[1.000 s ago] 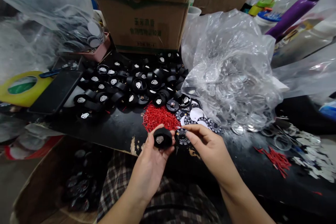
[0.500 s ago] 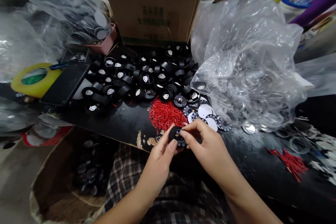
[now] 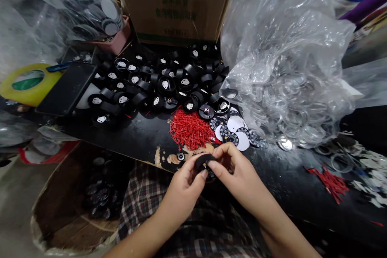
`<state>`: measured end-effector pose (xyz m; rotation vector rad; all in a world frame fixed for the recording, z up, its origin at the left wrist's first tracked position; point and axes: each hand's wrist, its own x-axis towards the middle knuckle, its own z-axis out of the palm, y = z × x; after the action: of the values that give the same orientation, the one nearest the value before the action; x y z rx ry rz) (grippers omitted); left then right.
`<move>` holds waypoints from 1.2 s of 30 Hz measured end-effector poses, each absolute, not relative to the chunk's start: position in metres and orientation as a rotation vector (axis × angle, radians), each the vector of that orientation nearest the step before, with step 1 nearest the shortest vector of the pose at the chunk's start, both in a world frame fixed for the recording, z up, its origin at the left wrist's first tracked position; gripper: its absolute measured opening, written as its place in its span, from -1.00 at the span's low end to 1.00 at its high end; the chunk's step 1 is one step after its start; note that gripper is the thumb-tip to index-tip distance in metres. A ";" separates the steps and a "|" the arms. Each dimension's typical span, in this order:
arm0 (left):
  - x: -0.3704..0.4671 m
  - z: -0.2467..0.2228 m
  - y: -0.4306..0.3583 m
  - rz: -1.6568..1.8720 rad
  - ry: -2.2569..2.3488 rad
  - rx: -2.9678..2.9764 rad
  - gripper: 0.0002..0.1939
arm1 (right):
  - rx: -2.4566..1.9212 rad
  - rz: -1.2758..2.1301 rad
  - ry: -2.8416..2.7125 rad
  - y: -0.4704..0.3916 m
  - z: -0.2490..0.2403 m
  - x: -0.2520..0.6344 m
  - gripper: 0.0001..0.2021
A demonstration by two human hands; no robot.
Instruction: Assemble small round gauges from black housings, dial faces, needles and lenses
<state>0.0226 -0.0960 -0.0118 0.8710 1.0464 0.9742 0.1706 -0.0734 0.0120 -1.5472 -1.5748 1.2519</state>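
A small round black part (image 3: 203, 161) is pinched between both hands just off the table's front edge. My left hand (image 3: 189, 181) grips its left side and bottom, with the thumb on its face. My right hand (image 3: 234, 169) closes thumb and fingers on its right side; anything smaller in those fingertips is hidden. Beyond the hands lies a heap of red pointers (image 3: 192, 129), with black and white printed discs (image 3: 231, 138) to its right. Many round black housings (image 3: 165, 84) fill the table behind.
A plastic bag of clear rings (image 3: 287, 100) stands at right, near loose red pieces (image 3: 329, 183). A cardboard box (image 3: 178, 4) rises behind. Yellow tape (image 3: 12, 88) and a dark phone (image 3: 68, 88) lie left. Below is an open carton (image 3: 45, 209) holding black parts.
The view has shifted slightly. Both hands have moved a little down in the picture with the black part, which is tilted more, and its printed face shows less.
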 end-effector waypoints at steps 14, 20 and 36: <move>-0.001 -0.018 -0.100 1.079 1.160 0.600 -0.71 | -1.699 0.607 -2.183 -0.051 0.007 0.168 -0.86; 0.007 -0.011 -0.093 1.228 1.048 0.417 -0.75 | -1.858 0.367 -2.287 -0.039 0.000 0.153 -0.89; 0.016 -0.005 -0.086 1.378 0.922 0.347 -0.69 | -1.383 0.823 -1.860 -0.063 0.015 0.162 -0.89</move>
<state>0.0162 -0.0863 -0.0052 0.3473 0.9221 1.3777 0.1623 -0.0628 0.0155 -1.3832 -1.8605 0.8231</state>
